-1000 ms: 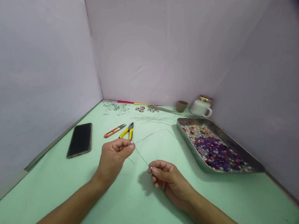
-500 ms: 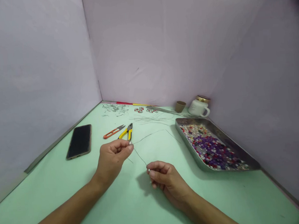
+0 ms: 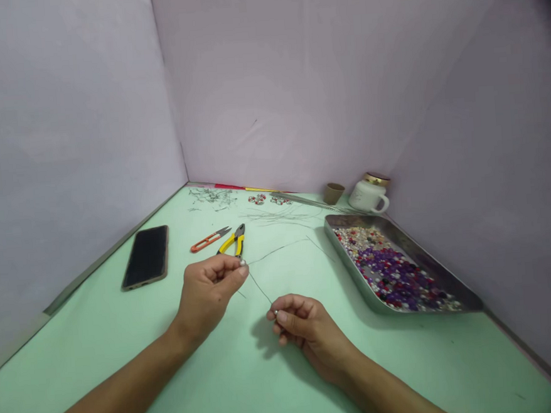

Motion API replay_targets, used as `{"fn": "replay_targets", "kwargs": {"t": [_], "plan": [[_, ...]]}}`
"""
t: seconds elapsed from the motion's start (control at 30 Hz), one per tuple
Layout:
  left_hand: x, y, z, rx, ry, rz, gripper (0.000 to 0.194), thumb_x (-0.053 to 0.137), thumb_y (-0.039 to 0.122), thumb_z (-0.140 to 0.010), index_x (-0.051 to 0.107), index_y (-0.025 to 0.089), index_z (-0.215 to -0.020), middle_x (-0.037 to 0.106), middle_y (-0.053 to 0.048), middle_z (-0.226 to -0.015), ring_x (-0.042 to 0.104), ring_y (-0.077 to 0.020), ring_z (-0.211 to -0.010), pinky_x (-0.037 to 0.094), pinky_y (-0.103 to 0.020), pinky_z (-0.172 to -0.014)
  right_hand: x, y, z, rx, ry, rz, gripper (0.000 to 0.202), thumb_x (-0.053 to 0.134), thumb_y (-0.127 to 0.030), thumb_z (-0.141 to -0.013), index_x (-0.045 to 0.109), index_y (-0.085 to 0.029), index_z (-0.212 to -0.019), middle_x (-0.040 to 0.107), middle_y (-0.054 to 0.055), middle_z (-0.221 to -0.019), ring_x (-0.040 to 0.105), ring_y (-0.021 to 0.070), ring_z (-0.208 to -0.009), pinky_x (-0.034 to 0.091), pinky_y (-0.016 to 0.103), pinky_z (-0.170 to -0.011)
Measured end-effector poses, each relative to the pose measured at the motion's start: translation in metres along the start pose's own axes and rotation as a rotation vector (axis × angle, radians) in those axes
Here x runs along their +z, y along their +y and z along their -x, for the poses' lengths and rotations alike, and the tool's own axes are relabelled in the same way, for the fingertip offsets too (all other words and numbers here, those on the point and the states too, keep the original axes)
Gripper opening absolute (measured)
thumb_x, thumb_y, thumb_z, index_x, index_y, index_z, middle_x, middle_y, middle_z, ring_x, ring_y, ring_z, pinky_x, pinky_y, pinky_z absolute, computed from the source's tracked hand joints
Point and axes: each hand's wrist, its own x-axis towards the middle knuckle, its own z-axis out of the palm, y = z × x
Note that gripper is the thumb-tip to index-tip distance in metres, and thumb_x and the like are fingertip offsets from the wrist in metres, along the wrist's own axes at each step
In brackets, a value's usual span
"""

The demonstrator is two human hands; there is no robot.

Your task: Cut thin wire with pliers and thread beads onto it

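Between thumb and fingertips, my left hand (image 3: pixel 212 285) pinches a pale, pearl-like bead (image 3: pixel 242 263) with thin wire running out of it. One length of wire (image 3: pixel 278 250) stretches to the right and bends down near the tray; another runs down to my right hand. My right hand (image 3: pixel 305 327) is closed, thumb against forefinger, on a small pale bead (image 3: pixel 276 313) at that wire. Just beyond my left hand lie yellow-and-black pliers (image 3: pixel 233 241), their handles partly hidden behind it. Orange thread snips (image 3: pixel 210 239) rest beside the pliers.
A metal tray (image 3: pixel 356 282) of mixed beads stands to the right. A phone (image 3: pixel 146 258) lies at the left. Toward the back are wire scraps (image 3: pixel 213 198), red-and-clear bead pieces (image 3: pixel 257 199), loose wires (image 3: pixel 280 216), a brown cup (image 3: pixel 334 193) and a white lidded mug (image 3: pixel 368 195).
My right hand's fingers have shifted slightly at the bead on the wire. My left hand keeps its pinch almost unchanged. The whole view has moved a little.
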Motion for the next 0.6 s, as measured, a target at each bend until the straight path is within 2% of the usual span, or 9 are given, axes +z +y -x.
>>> {"fn": "replay_targets", "kwargs": {"t": [0.37, 0.6], "plan": [[-0.0004, 0.0026, 0.0014, 0.018, -0.005, -0.025, 0.018, 0.06, 0.029, -0.066, 0.055, 0.013, -0.06, 0.038, 0.005, -0.048, 0.031, -0.006, -0.047, 0.026, -0.019, -0.043, -0.0006, 0.0016, -0.001, -0.007, 0.032, -0.007, 0.032, 0.079, -0.024, -0.049, 0.066, -0.013, -0.076, 0.063, 0.003, -0.066, 0.052, 0.0083, -0.054, 0.044, 0.019, -0.048], [-0.0009, 0.0033, 0.0018, 0.03, -0.006, -0.022, 0.018, 0.06, 0.029, -0.066, 0.055, 0.013, -0.06, 0.037, 0.005, -0.048, 0.031, -0.0058, -0.046, 0.025, -0.019, -0.042, -0.0008, 0.0009, -0.0017, -0.004, 0.038, 0.0, 0.027, 0.079, -0.024, -0.048, 0.065, -0.013, -0.07, 0.062, 0.002, -0.063, 0.052, 0.0083, -0.054, 0.043, 0.019, -0.048]]}}
